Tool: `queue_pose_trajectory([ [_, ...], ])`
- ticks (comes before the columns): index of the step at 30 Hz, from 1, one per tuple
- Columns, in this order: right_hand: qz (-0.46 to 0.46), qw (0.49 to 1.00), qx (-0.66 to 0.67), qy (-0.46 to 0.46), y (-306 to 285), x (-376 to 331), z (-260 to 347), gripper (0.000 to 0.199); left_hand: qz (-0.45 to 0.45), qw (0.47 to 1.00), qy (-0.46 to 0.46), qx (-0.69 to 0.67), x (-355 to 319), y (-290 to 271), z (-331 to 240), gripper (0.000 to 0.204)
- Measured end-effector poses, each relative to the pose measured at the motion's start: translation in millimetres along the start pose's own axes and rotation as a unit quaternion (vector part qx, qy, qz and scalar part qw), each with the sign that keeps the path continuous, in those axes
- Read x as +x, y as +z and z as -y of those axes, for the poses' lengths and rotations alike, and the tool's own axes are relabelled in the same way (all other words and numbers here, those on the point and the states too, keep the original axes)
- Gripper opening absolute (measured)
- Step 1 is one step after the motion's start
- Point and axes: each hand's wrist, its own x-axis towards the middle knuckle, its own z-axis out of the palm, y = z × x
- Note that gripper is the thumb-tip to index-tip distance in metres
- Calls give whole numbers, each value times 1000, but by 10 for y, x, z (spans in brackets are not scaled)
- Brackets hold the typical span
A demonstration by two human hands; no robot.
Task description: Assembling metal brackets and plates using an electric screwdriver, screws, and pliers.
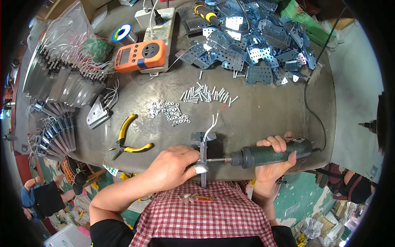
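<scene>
While your left hand (175, 164) pinches the grey metal bracket (203, 158) steady at the desk's (247, 119) near edge, your right hand (273, 158) wraps its fingers around the green electric screwdriver (271, 154), driving sideways into it.

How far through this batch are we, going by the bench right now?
Done, apparently: rows of wired assemblies stacked at the left. In hand: the left hand steadies a bracket with white wires at the bench edge while the right hand presses a green power driver against it. Left: a big pile of perforated plates, plus loose screws and nuts, so a good deal seems to remain.
</scene>
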Motion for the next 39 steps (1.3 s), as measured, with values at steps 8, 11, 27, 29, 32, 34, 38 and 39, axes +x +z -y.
queue_pose_trajectory([
  [8, -40, 999, 27, -1, -120, -13, 36, 47, -212, 911, -169, 312, -501, -360, 340, 45],
  [11, -35, 999, 26, 4, -95, 16, 5, 47, -244, 942, -169, 157, -684, -426, 660, 32],
  [27, -44, 999, 15, -8, -54, 10, 9, 45, -373, 861, 216, -270, 305, -15, -296, 50],
  [29, -49, 999, 4, -3, -50, 4, -5, 45, -395, 836, 224, -308, 336, 45, -373, 53],
  [32, -51, 999, -7, -19, -62, 4, 9, 43, -357, 849, 210, -327, 299, 81, -406, 53],
  [34, -26, 999, 5, -31, -54, 6, -5, 39, -343, 879, 243, -227, 321, 57, -423, 45],
  [38, -60, 998, 0, -35, -62, -8, -4, 37, -287, 874, 240, -309, 309, 53, -459, 39],
  [39, -61, 997, -1, -37, -48, -19, -4, 37, -273, 871, 238, -333, 298, 51, -471, 38],
])
